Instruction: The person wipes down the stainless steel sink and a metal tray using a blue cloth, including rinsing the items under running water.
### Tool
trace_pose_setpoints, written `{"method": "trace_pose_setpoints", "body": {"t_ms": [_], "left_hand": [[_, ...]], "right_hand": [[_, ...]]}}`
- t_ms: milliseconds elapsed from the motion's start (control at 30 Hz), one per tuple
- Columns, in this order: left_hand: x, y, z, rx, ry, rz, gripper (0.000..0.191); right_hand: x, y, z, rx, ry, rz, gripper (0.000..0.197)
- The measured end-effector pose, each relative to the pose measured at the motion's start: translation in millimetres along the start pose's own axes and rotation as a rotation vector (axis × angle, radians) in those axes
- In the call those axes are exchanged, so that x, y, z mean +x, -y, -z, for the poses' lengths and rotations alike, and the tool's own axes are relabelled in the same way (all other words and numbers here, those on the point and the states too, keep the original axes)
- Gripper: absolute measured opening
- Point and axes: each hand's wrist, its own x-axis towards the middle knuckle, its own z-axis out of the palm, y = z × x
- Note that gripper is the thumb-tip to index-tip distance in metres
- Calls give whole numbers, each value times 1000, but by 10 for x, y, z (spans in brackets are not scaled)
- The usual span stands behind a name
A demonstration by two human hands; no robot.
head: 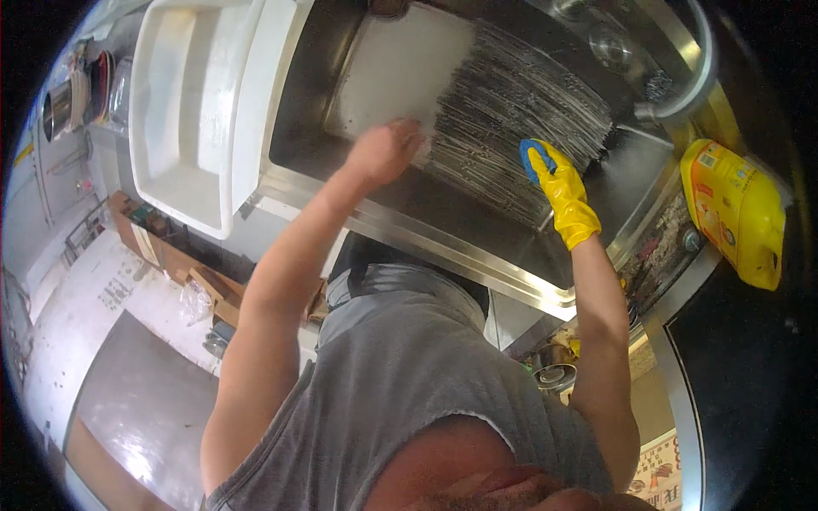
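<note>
In a large stainless steel sink (409, 207) lies a flat piece with a pale smooth part (406, 64) and a dark, finely ridged part (505, 115), which looks wet. My right hand (562, 191), in a yellow rubber glove, holds a blue sponge or scouring pad (535, 160) over the lower right of the ridged part. My bare left hand (386, 150) is over the lower edge of the pale part, blurred, its fingers partly curled; whether it touches or grips that edge cannot be told.
A white plastic tub (185, 115) stands at the sink's left. A yellow plastic jug (735, 211) stands at its right, near a thick curved pipe (700, 83). Cardboard (147, 236) and a plastic bag (195, 300) lie low at the left.
</note>
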Motion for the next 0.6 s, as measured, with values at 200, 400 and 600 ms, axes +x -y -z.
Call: {"method": "trace_pose_setpoints", "body": {"t_ms": [200,400,600], "left_hand": [[-304,500,175,171,-195,-238,21],[-83,354,-75,51,-283,-61,18],[437,-305,-306,-84,-135,-103,29]], "right_hand": [[199,161,-399,-522,97,559,37],[238,31,-413,-25,230,102,35],[204,158,-58,-70,158,24,42]]}}
